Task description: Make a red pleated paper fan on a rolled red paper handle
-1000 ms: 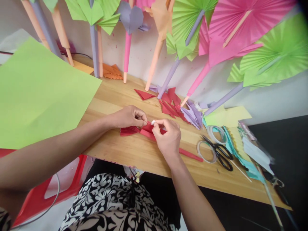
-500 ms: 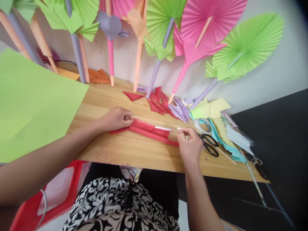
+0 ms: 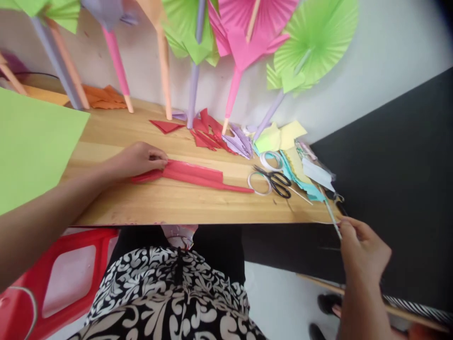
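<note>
A long folded strip of red paper [image 3: 194, 173] lies across the wooden table, its narrow right end near a roll of tape [image 3: 248, 183]. My left hand [image 3: 141, 159] grips the strip toward its left end, thumb and fingers closed on it. Off to the right, past the table's front corner, my right hand [image 3: 366, 252] is closed in a pinch. A thin pale strip [image 3: 332, 217] hangs over the edge at its fingertips; whether the fingers hold it or something finer I cannot tell. Black-handled scissors [image 3: 279, 184] rest beside the tape.
Green, pink and other paper fans [image 3: 314, 42] on rolled-paper handles lean along the wall. Red scraps [image 3: 208, 132], purple scraps [image 3: 239, 141] and a second tape roll [image 3: 272, 161] lie at the back. Green paper [image 3: 31, 141] covers the left. A red stool [image 3: 102, 264] stands below.
My right hand has moved from the red strip's right end out past the table's right corner. The white piece on the red paper no longer shows. My left hand keeps its grip; the view has shifted right.
</note>
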The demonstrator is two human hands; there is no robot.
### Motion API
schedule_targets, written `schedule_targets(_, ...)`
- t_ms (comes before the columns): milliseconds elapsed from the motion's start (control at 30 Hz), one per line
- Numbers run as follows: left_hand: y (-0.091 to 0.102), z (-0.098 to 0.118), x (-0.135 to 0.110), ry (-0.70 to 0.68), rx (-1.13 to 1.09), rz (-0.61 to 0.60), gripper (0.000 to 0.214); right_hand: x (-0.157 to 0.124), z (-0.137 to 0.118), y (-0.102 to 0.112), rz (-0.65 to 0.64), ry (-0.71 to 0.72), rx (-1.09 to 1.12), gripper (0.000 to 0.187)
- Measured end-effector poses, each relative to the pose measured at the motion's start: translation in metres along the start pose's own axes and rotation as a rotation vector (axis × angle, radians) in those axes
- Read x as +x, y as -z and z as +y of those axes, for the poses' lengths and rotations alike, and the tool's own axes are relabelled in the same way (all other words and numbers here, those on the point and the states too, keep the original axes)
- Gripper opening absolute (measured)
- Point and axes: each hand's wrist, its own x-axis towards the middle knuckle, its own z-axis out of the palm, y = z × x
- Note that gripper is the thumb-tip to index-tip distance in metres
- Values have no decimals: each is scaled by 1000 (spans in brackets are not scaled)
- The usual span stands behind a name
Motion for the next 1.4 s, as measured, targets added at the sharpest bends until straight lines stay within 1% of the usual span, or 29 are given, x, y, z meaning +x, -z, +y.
schedule_targets(67, 3, -1, 2, 37, 48, -10, 27, -6, -1, 4, -7, 16, 21, 41)
schedule_targets(133, 6, -3, 3, 63, 99, -21, 29, -13, -3, 3, 25, 60, 79, 39)
schedule_targets(167, 7, -4, 4, 63, 116, -26, 33, -16, -3, 2, 46, 68, 131, 36)
schedule_targets(233, 8, -5, 3, 40, 121, -23, 42, -22, -4, 0, 67, 34, 289, 23)
schedule_targets(300, 7, -5, 1, 23, 100, 17, 49, -28, -4, 0, 21, 12, 462, 12)
schedule_targets(367, 4, 0, -3, 12, 74, 109, 51, -34, -5, 3, -79, 40, 560, 11)
schedule_targets(400, 2, 3, -6, 5, 75, 176, 48, -37, -5, 5, -135, 57, 577, 12)
schedule_targets(500, -1, 17, -16, -30, 167, 409, 40, -48, -1, 6, -255, 57, 548, 15)
schedule_targets(567, -1, 26, -24, -87, 264, 542, 38, -58, 4, 2, -354, 56, 497, 18)
schedule_targets(600, -1, 29, -28, -130, 304, 590, 37, -63, 7, -2, -410, 74, 451, 24)
schedule_targets(667, -1, 35, -36, -219, 363, 654, 34, -74, 11, -13, -477, 151, 309, 36)
schedule_targets(733, -2, 40, -43, -273, 398, 682, 31, -82, 10, -24, -453, 282, 189, 43)
schedule_targets(800, -4, 45, -51, -314, 401, 674, 29, -87, 3, -31, -400, 464, 200, 42)
schedule_targets(900, -8, 52, -61, -381, 361, 629, 25, -87, -20, -31, -332, 708, 365, 40)
schedule_targets(1000, -16, 56, -69, -429, 351, 593, 22, -83, -55, -24, -285, 818, 475, 38)
schedule_targets(1100, -27, 56, -72, -491, 367, 543, 21, -76, -100, -25, -245, 919, 538, 38)
schedule_targets(1167, -35, 54, -71, -523, 393, 504, 23, -71, -134, -32, -263, 996, 571, 36)
schedule_targets(1267, -43, 49, -63, -536, 430, 467, 25, -63, -183, -50, -335, 1111, 562, 33)
schedule_targets(1333, -45, 44, -57, -507, 453, 440, 26, -59, -207, -64, -376, 1172, 517, 32)
schedule_targets(1400, -45, 38, -52, -469, 471, 410, 27, -57, -223, -77, -404, 1220, 473, 31)
